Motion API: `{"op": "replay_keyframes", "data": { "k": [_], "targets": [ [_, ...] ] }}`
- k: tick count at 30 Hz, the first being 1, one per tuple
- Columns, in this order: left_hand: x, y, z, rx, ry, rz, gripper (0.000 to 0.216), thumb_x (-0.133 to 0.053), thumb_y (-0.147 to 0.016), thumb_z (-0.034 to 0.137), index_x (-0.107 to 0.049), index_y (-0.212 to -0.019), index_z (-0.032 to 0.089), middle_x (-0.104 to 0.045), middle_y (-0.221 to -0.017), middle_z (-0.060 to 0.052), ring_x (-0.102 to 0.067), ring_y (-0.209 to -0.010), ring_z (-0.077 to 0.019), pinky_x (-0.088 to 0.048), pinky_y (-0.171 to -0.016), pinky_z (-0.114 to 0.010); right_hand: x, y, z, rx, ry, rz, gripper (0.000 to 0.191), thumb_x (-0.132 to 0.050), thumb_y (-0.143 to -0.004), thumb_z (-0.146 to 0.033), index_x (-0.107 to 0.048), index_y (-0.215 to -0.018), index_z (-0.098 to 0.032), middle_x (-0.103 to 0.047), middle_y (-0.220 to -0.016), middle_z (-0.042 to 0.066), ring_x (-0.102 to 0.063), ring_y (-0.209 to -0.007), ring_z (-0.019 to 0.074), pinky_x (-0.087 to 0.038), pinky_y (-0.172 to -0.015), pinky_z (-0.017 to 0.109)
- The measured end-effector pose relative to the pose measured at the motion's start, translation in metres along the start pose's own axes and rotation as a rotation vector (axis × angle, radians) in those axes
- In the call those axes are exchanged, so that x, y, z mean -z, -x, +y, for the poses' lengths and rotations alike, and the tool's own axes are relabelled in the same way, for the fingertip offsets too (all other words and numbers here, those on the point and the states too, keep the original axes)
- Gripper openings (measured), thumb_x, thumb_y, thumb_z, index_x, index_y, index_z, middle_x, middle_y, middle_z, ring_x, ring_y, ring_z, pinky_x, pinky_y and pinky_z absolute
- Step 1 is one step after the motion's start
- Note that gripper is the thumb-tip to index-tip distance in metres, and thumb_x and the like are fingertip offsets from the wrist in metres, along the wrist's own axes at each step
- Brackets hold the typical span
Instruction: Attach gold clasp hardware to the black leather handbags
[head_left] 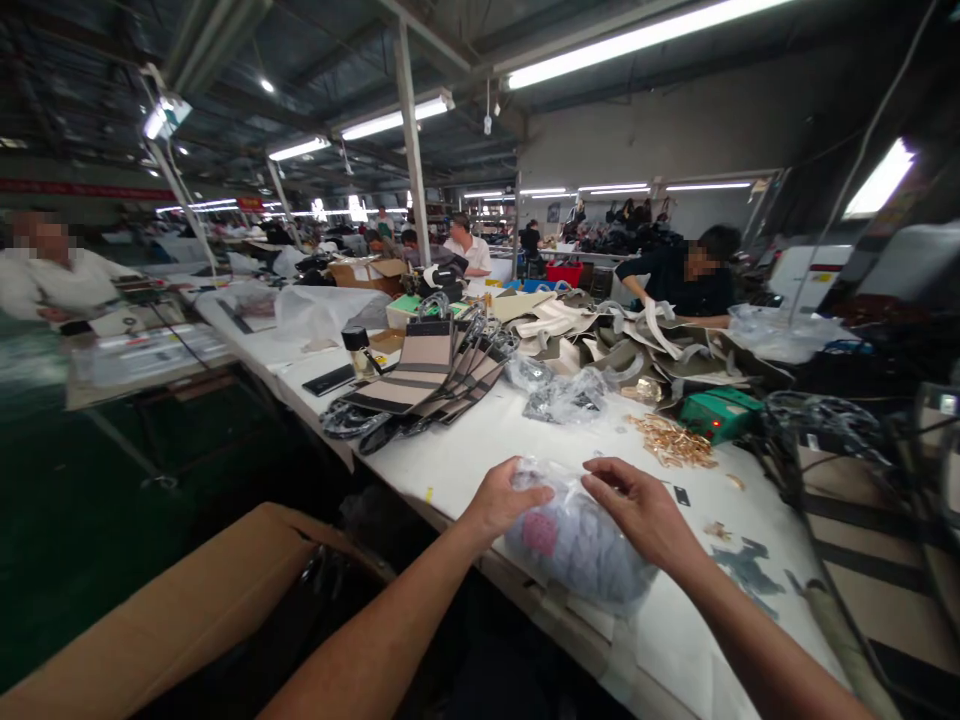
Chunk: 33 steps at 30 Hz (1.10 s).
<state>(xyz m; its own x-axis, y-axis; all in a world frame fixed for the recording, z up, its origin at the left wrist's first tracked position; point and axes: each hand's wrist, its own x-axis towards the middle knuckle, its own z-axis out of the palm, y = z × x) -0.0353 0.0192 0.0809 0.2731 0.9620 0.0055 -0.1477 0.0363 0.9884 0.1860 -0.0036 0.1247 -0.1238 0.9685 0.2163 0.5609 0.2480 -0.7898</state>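
1. Workshop hall, strip lights overhead; long white worktable [480,440] running away from the camera, other people seated far along it.
2. Landmark: clear plastic bag stuffed with grey-and-pink fabric pieces [574,545], lying at the table's near edge.
3. Left hand [501,500] on the bag's left shoulder, fingers curled and thumb laid over the top, gripping the film. It looks placed to pin the bag against the table.
4. Right hand [643,512] on the bag's upper right, fingertips pinching the loose plastic near its mouth; palm down, not clenched.
5. Beyond the bag, to its right: heap of small gold metal fittings [671,442], and just behind that a green box with a red light [720,413].
6. Beyond the bag, to its left: fanned stack of beige-and-black striped panels [435,375].
7. Below-left of the bag, off the table: open brown cardboard carton [195,610], near the left forearm.
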Motion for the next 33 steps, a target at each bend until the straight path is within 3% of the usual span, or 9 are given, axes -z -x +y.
{"op": "replay_keyframes", "data": {
  "k": [3, 8, 13, 18, 22, 25, 28, 30, 33],
  "targets": [
    [-0.002, -0.002, -0.001, -0.001, 0.002, 0.004, 0.043, -0.084, -0.065, 0.036, -0.065, -0.096, 0.014, -0.066, -0.083, -0.001, -0.058, -0.073, -0.0142, -0.046, -0.07, -0.026, -0.003, -0.018, -0.012, 0.074, 0.089, -0.072, 0.043, -0.061, -0.084, -0.053, -0.069, -0.114, -0.024, -0.072, -0.097, 0.006, -0.065, -0.087, 0.0232, -0.049, -0.081, 0.037],
    [-0.008, -0.002, -0.003, -0.023, -0.06, 0.125, 0.031, -0.08, -0.065, 0.034, -0.064, -0.084, 0.015, -0.061, -0.073, 0.003, -0.053, -0.066, -0.0117, -0.041, -0.063, -0.023, -0.024, -0.037, -0.032, 0.158, 0.105, -0.28, 0.022, -0.058, -0.086, -0.04, -0.071, -0.083, -0.023, -0.068, -0.075, 0.0, -0.06, -0.07, 0.0176, -0.045, -0.067, 0.03],
    [-0.01, 0.002, -0.009, -0.04, -0.094, 0.164, 0.029, -0.077, -0.066, 0.039, -0.062, -0.073, 0.015, -0.058, -0.066, 0.002, -0.05, -0.063, -0.0125, -0.039, -0.062, -0.025, -0.035, -0.025, -0.038, 0.058, -0.208, -0.288, 0.022, -0.061, -0.083, -0.04, -0.065, -0.078, -0.019, -0.062, -0.068, -0.001, -0.052, -0.062, 0.0141, -0.039, -0.057, 0.026],
    [-0.018, 0.004, -0.013, -0.111, -0.14, 0.148, 0.024, -0.075, -0.067, 0.034, -0.066, -0.079, 0.015, -0.06, -0.068, 0.002, -0.051, -0.065, -0.0138, -0.041, -0.064, -0.026, -0.025, -0.018, -0.059, 0.001, -0.364, -0.256, 0.029, -0.067, -0.078, -0.047, -0.061, -0.073, -0.019, -0.055, -0.063, -0.002, -0.045, -0.056, 0.0121, -0.035, -0.052, 0.025],
    [-0.028, 0.004, -0.015, -0.14, -0.27, 0.249, 0.013, -0.07, -0.068, 0.025, -0.068, -0.076, 0.016, -0.063, -0.07, 0.001, -0.054, -0.067, -0.016, -0.042, -0.064, -0.028, -0.013, -0.024, -0.066, 0.086, -0.131, -0.113, 0.039, -0.066, -0.078, -0.054, -0.071, -0.102, -0.023, -0.045, -0.054, -0.005, -0.042, -0.048, 0.0131, -0.034, -0.046, 0.027],
    [-0.032, 0.003, -0.02, -0.096, -0.273, 0.284, 0.013, -0.07, -0.069, 0.027, -0.07, -0.076, 0.017, -0.068, -0.073, -0.004, -0.06, -0.069, -0.0197, -0.046, -0.064, -0.031, -0.015, -0.031, -0.044, 0.238, 0.039, -0.06, 0.057, -0.068, -0.075, -0.057, -0.065, -0.125, -0.028, -0.063, -0.071, 0.001, -0.059, -0.061, 0.0199, -0.047, -0.054, 0.031],
    [-0.033, 0.003, -0.026, -0.132, -0.264, 0.278, 0.022, -0.069, -0.07, 0.025, -0.074, -0.09, 0.017, -0.075, -0.092, -0.008, -0.066, -0.084, -0.0243, -0.051, -0.076, -0.034, -0.022, -0.033, -0.018, 0.372, 0.157, -0.121, 0.049, -0.071, -0.073, -0.058, -0.07, -0.115, -0.033, -0.072, -0.098, 0.007, -0.069, -0.082, 0.0263, -0.054, -0.071, 0.036],
    [-0.034, 0.003, -0.029, -0.133, -0.323, 0.235, 0.028, -0.067, -0.069, 0.021, -0.074, -0.096, 0.017, -0.075, -0.098, -0.007, -0.067, -0.091, -0.025, -0.052, -0.083, -0.034, -0.027, -0.032, -0.011, 0.393, 0.266, -0.215, 0.034, -0.063, -0.081, -0.057, -0.074, -0.103, -0.034, -0.074, -0.098, 0.006, -0.07, -0.081, 0.0262, -0.053, -0.07, 0.035],
    [-0.037, 0.001, -0.03, -0.02, -0.499, 0.147, 0.022, -0.068, -0.065, 0.02, -0.074, -0.086, 0.017, -0.074, -0.087, -0.003, -0.065, -0.092, -0.0261, -0.051, -0.085, -0.035, -0.033, -0.026, -0.024, 0.345, 0.387, -0.29, 0.032, -0.05, -0.09, -0.052, -0.074, -0.089, -0.031, -0.075, -0.086, 0.004, -0.07, -0.076, 0.025, -0.05, -0.068, 0.033]
  ]
}}
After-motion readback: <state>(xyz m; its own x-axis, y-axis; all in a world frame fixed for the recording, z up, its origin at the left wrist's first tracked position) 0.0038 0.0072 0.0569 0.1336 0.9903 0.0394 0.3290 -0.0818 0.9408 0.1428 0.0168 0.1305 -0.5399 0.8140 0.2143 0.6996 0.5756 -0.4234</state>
